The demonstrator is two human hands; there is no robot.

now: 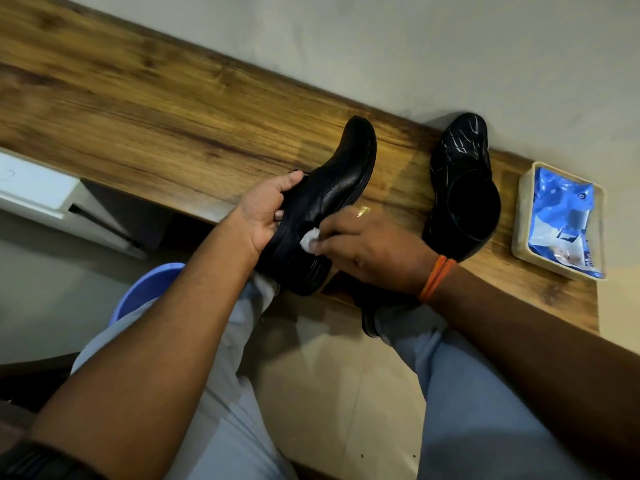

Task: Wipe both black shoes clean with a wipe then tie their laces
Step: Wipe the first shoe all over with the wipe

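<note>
My left hand (263,211) grips a black shoe (341,174) by its opening, thumb on the upper and fingers curled under it. The shoe lies on its side over the front edge of the wooden table (156,109), toe pointing away, heel near my knee. My right hand (370,249) pinches a small crumpled white wipe (309,240) against the shoe's side just above the sole. The second black shoe (462,183) stands on the table to the right, toe toward the wall, with nothing touching it. No laces can be made out on either shoe.
A cream tray (519,216) with a blue pack of wipes (562,220) sits at the table's right end. The wall runs behind the table. A lilac bucket (149,287) stands on the floor by my left knee, and a white unit (34,192) is under the table's left part.
</note>
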